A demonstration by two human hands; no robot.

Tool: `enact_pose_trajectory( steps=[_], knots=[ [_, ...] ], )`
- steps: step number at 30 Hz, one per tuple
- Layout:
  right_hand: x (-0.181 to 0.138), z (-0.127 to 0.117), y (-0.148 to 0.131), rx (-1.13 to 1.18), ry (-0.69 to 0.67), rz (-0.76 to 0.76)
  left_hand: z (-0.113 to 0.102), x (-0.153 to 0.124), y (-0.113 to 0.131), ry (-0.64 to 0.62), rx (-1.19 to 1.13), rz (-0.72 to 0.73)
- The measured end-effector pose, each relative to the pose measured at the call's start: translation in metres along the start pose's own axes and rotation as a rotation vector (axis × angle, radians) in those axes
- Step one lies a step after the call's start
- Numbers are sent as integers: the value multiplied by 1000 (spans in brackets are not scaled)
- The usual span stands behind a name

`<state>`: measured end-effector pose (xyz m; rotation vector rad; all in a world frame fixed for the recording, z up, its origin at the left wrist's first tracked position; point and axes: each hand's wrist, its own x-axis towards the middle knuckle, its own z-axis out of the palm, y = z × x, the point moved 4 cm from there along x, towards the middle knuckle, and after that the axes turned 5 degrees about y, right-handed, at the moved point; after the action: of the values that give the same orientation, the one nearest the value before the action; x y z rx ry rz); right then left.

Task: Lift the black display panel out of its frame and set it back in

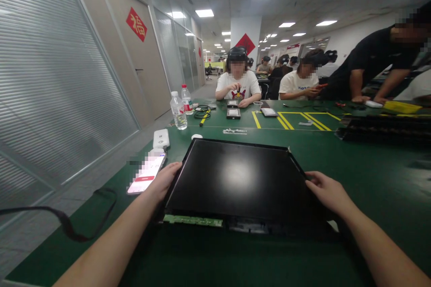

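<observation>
A black flat display panel (215, 179) lies in front of me, its glass facing up and reflecting a ceiling light. Along its near edge runs a green circuit strip (193, 220). My left hand (170, 177) grips the panel's left edge, with the fingertips partly hidden behind the frame. On the opposite side, my right hand (326, 188) is closed on the right edge, thumb on top and fingers bent around it. Whether the panel rests fully on the table or is slightly raised, I cannot tell.
Left of the panel are a lit phone (148, 172), a white power bank (161, 138) and water bottles (178, 110). Dark stacked parts (380, 128) sit at the right on the green table (380, 179). Across it, a person (238, 80) works near hard drives (233, 113); another person leans in at right.
</observation>
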<state>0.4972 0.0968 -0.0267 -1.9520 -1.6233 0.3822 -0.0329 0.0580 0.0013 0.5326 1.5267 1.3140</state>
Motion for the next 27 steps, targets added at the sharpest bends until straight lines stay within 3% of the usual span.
enact_pose_trajectory(
  steps=[5, 11, 18, 27],
  knots=[
    [-1, -1, -2, 5, -10, -12, -2, 5, -4, -5, -31, -11],
    [-3, -1, -4, 14, -6, -19, -4, -1, -1, -100, 43, -3],
    [-4, 0, -7, 9, -23, -9, 3, -17, 7, -85, 73, 13],
    [-4, -1, -5, 18, 11, -26, 0, -16, 6, -76, 129, 31]
  ],
)
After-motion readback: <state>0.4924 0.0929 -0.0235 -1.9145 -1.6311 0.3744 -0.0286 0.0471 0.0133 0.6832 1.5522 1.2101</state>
